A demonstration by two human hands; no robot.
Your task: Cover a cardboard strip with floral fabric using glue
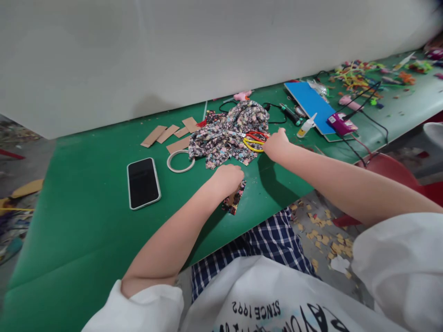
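Note:
A small dark floral piece of fabric with brown card on it (234, 199) is under my left hand (228, 179), whose fingers are closed on it near the table's front. My right hand (276, 145) is at the handles of the scissors (255, 141), one red and one yellow; its fingertips are mostly hidden. The scissors lie over a crumpled floral cloth (224, 133), with their blades pointing left. A white tape ring (180, 161) touches the cloth's left side.
A phone (143, 183) lies left on the green table (90, 198). Brown card strips (167, 133) lie behind the ring. Right of the cloth are a glue bottle (306, 126), a blue board (313, 105), a purple device (342, 123) and cables. A red chair (391, 168) stands at the right.

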